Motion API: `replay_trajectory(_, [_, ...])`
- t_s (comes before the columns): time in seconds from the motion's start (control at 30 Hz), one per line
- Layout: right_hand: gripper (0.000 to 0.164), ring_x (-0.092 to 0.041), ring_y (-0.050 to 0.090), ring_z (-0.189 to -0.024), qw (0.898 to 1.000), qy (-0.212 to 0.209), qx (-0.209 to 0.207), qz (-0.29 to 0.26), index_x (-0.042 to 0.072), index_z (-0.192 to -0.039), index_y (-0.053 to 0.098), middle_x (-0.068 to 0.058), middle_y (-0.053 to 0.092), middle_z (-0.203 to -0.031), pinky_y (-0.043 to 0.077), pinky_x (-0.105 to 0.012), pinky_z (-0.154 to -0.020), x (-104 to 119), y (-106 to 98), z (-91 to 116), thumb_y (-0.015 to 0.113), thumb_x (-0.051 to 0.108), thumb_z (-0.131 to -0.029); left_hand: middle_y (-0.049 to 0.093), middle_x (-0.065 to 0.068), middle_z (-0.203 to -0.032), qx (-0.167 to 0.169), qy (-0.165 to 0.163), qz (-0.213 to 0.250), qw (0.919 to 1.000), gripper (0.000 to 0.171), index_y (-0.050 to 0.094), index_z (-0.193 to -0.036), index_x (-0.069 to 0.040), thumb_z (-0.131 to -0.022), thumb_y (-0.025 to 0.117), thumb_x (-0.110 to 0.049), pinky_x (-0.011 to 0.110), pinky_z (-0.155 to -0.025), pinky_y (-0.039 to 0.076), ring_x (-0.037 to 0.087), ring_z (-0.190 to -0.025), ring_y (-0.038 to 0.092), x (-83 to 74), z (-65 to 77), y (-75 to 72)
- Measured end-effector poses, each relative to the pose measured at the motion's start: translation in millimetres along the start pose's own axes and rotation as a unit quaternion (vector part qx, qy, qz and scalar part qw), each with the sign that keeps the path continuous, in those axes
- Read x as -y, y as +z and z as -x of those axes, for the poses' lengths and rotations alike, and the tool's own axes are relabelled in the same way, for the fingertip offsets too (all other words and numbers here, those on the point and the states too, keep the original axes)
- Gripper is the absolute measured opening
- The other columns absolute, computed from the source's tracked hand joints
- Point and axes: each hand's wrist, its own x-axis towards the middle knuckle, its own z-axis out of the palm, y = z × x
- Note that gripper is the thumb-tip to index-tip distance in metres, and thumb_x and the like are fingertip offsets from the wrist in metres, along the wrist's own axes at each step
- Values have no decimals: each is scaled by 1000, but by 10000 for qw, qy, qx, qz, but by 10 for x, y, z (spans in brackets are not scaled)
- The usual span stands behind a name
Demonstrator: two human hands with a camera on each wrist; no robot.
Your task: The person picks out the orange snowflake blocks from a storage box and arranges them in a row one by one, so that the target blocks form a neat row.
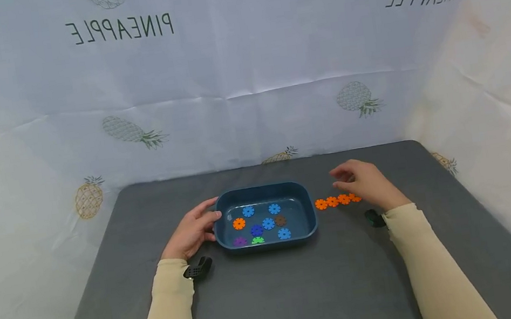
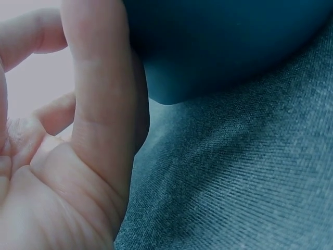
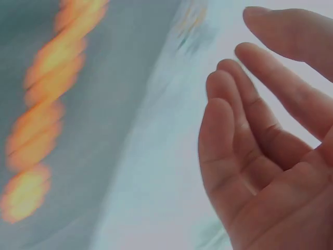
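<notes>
My left hand (image 1: 191, 233) holds the left end of a dark blue rectangular tray (image 1: 267, 244), thumb at the rim; the left wrist view shows fingers right beside the tray's outer wall (image 2: 208, 52). Flat notched plastic discs lie in the tray: several light blue discs (image 1: 268, 223), an orange disc (image 1: 239, 224), a dark blue disc (image 1: 257, 230), a brown disc (image 1: 281, 221), a purple disc (image 1: 240, 241) and a green disc (image 1: 258, 240). Right of the tray stretches a row of orange discs (image 1: 332, 201), blurred in the right wrist view. Above its right end hovers my right hand (image 1: 364, 183), thumb and fingertips apart, holding nothing.
All this stands on a dark grey cloth-covered table (image 1: 294, 295). A pale curtain (image 1: 251, 127) with pineapple prints hangs behind the table's back edge and along both sides. Each wrist wears a dark device, the left device (image 1: 198, 268) close over the tabletop.
</notes>
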Motion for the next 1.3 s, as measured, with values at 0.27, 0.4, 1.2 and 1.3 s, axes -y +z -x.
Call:
replay_trajectory(0.27, [34,-28,70,-117,9773,-1510,1249,801,8,-136,74,-11,72,-130,60,-46,-101,1152,311,-506,76,17,-103,65,21,-141,60,83,13,9999,67,42,-167,-19,-106,69,-30,28,-67,62,21,-91,72,3,0,-39])
replay_trajectory(0.4, [36,-25,70,-117,9518,-2049,1874,1300,8,-137,74,-9,72,-131,60,-43,-103,1518,618,-699,77,19,-102,67,20,-136,102,118,28,9999,68,42,-166,-19,-106,70,-30,28,-66,62,20,-89,71,0,-7,-45])
replay_trajectory(1.2, [20,-14,65,-97,9029,-2781,2339,2296,17,-117,83,1,72,-107,61,-30,-94,1884,1459,-997,84,22,-97,61,20,-149,295,161,78,9994,67,41,-167,-20,-107,68,-32,28,-68,61,24,-103,70,-24,22,-85])
replay_trajectory(1.3, [18,-15,67,-100,9036,-2770,2316,2304,18,-114,83,2,75,-107,61,-31,-96,1887,1481,-1009,85,23,-97,62,20,-145,252,138,92,9995,66,42,-167,-19,-107,68,-31,28,-68,61,23,-98,68,-22,19,-89])
